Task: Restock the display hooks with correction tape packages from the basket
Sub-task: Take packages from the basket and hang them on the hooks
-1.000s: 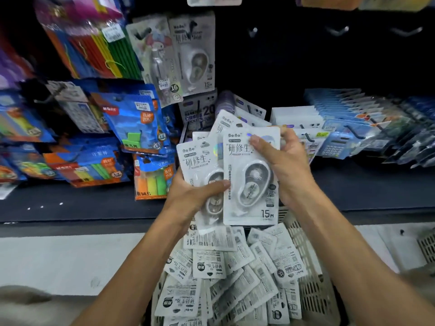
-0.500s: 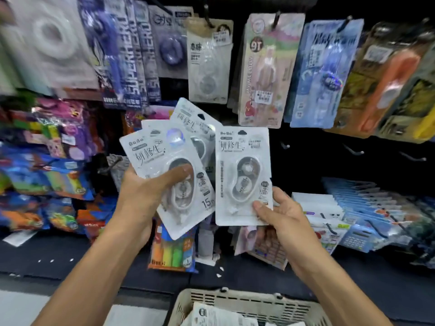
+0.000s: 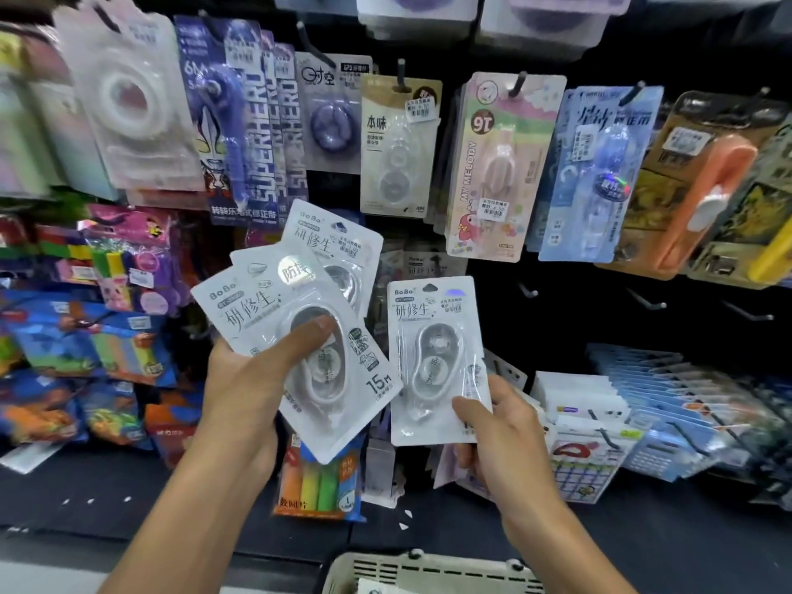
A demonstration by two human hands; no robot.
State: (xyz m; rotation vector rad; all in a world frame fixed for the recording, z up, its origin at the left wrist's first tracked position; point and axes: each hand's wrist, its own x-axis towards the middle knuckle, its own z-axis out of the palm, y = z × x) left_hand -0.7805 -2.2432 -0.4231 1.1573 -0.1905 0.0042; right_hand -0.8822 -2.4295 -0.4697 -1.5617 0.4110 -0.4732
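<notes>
Now to hang the single package without fumbling – worth lining up the punched hole at its top edge with the tip of a bare hook, then sliding straight back rather than twisting the card

Leftmost, left hand (image 3: 246,390) clamped on a fanned stack of correction tape packages (image 3: 300,332) – thumb pressed across the front blister, fingers curled behind and out of sight. Three cards at least showing in the fan, spread up and to the right of the thumb; exact count hard to tell. Best kept steady and out of the way as the reserve supply

Right of that, right hand (image 3: 501,439) pinching one correction tape package (image 3: 435,358) by its lower right corner, thumb on the front, fingers behind. Held upright, face toward the camera, just beside the stack but apart from it. A low corner pinch leaves the top free for the hook, though probably a floppy hold – a firmer grip higher up likely to steady the hole

Above and right of that grip, empty hooks (image 3: 651,300) standing out from the dark panel – likely candidates, though which is the proper one cannot be told

Below both hands, basket (image 3: 428,570) rim at the bottom edge, more packages just visible inside
</notes>
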